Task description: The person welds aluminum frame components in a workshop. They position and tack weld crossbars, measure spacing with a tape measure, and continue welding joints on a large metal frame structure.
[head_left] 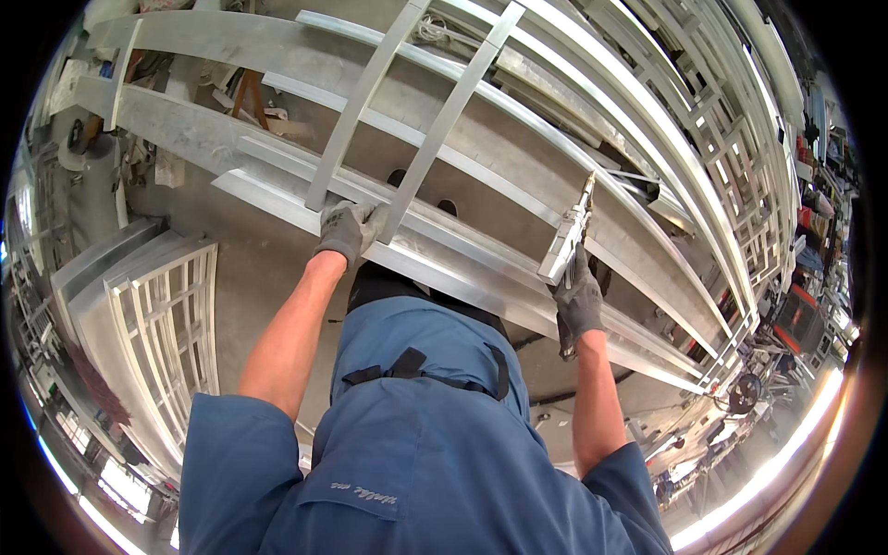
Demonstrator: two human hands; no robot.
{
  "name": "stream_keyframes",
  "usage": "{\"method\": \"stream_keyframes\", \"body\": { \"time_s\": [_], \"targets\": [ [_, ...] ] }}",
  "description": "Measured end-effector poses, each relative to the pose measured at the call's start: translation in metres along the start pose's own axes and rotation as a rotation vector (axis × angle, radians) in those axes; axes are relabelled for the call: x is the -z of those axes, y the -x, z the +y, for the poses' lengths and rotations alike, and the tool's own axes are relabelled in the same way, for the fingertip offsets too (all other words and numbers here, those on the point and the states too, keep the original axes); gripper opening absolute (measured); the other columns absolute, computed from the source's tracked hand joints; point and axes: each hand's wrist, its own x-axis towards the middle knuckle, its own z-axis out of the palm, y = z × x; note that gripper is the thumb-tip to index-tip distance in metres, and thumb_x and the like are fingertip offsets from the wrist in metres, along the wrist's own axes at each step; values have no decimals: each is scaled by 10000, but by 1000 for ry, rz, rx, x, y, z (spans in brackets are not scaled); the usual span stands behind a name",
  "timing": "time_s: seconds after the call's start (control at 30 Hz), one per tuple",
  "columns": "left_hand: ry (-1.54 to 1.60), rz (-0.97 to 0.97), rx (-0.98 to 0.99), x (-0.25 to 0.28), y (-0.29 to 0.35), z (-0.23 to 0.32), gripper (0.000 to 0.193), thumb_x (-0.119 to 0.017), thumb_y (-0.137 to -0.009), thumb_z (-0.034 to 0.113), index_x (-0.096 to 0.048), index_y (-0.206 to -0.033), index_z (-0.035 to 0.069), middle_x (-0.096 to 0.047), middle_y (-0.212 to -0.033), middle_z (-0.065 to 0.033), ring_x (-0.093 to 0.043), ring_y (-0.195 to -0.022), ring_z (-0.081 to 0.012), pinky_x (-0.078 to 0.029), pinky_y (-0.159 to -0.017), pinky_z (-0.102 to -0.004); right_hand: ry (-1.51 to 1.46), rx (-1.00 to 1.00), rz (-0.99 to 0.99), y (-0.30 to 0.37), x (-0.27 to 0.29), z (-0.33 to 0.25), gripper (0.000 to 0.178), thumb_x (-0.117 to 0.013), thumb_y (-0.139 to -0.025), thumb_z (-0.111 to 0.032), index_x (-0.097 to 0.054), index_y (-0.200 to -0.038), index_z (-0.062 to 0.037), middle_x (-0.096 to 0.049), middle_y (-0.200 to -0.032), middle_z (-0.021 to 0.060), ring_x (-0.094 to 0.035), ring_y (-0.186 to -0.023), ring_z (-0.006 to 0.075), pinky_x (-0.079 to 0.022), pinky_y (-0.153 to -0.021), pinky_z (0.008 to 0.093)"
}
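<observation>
My left hand [351,229], in a grey work glove, is closed at the near edge of a long aluminium frame, between the near ends of two crossbars. Its fingers curl against the right-hand crossbar [435,146]; the other crossbar [356,116] ends just beside the glove. My right hand [580,303], also gloved, is wrapped round the grip of a silver pistol-shaped power tool [567,242]. The tool's thin brass-coloured tip points away from me, above the frame's long rails. The near aluminium rail [444,268] runs across in front of my waist.
More long metal rails [592,74] and lattice frames lie stacked at the far right. To my left, a white barred panel [166,324] leans beside sheet-metal pieces. A black round fan-like object [743,393] stands at the right. Clutter lies on the floor at the far left.
</observation>
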Motion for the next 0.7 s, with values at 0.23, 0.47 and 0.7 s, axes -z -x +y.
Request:
{"method": "stream_keyframes", "body": {
  "time_s": [0.23, 0.47, 0.7],
  "targets": [
    [534, -203, 93, 43, 5, -21, 476, -617, -1066, 433, -782, -1178, 1, -781, -1021, -58, -673, -997, -129, -528, -935, -319, 323, -27, -410, -28, 33, 2, 688, -660, -981, -225, -388, -1614, -228, -717, -1204, 234, -689, -1113, 454, -536, -932, 563],
    [615, -41, 3, 68, 16, -21, 426, -623, -1089, 386, -762, -1195, -2, -585, -775, 28, -505, -743, -70, -474, -673, -296, 5, 151, -16, -120, 59, -105, 364, -617, -1019, -260, -625, -1348, -104, -750, -1147, 228, -722, -1055, 431, -559, -921, 508],
    [382, -33, -170, 43, 10, -18, 395, -644, -1025, 370, -765, -1198, 36, -750, -873, -155, -714, -813, -291, -553, -776, -410, -29, 313, -60, -217, 0, -179, 523, -612, -1030, -422, -647, -1397, -51, -744, -1256, 241, -725, -1159, 382, -548, -1003, 446]
  ]
}}
